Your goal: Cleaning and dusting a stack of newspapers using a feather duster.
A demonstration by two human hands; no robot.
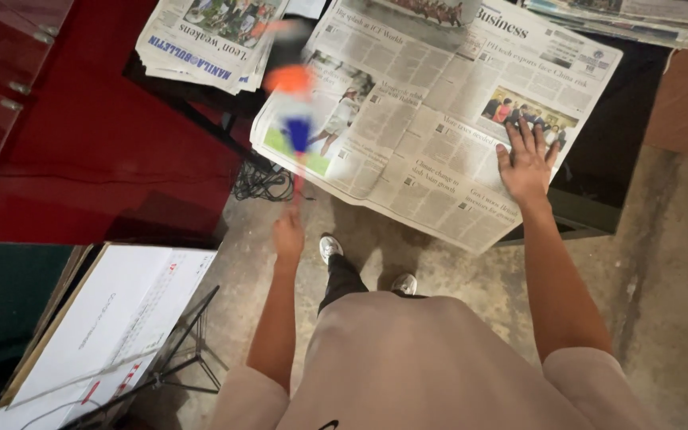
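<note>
My right hand [525,162] lies flat with fingers spread on an open newspaper [431,119] spread over a dark table. My left hand [288,235] is closed around the thin handle of a duster-like tool [296,103] with orange and blue parts. The tool is blurred with motion and reaches up over the left part of the newspaper.
A folded stack of newspapers [209,40] lies at the upper left, another pile [639,16] at the upper right. A red cabinet [81,127] stands left. White boards [113,318] and a black wire stand [177,350] lean at lower left. Tangled cable [263,181] lies on the concrete floor.
</note>
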